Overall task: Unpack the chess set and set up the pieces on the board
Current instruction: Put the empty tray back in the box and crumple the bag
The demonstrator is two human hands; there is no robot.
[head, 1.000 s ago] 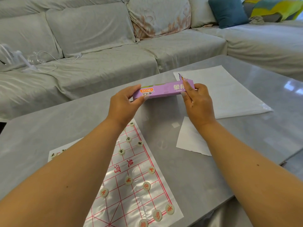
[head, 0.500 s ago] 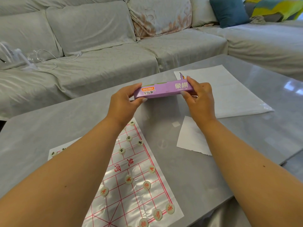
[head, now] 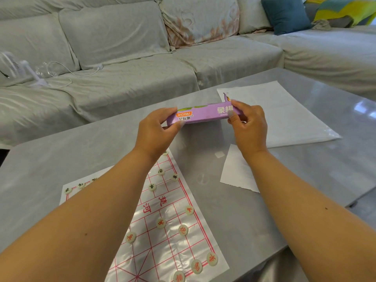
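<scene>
Below our forearms we are seeing the printed board (head: 162, 231) lying flat on the table (head: 264, 220), with round pieces (head: 183, 230) sitting on its grid lines nearest us and more (head: 152, 187) toward its far edge, so the setting-up is looking largely done. Just under our right wrist a small paper sheet (head: 234, 171) is lying, apart from the board. Higher up, we are holding the purple box (head: 203, 116) lengthwise between both hands, lifted clear of the table: our left hand (head: 154, 135) is gripping its left end with thumb below and fingers over the top, and our right hand (head: 249, 127) is pinching its right end, where a flap is standing up. We are judging this to be the handling of the emptied packaging; the next move is calling for tucking that flap shut or checking inside for leftover pieces, and we cannot tell which. Beyond our right hand a larger white sheet (head: 284, 115) is lying, and farther off the sofa (head: 132, 58).
</scene>
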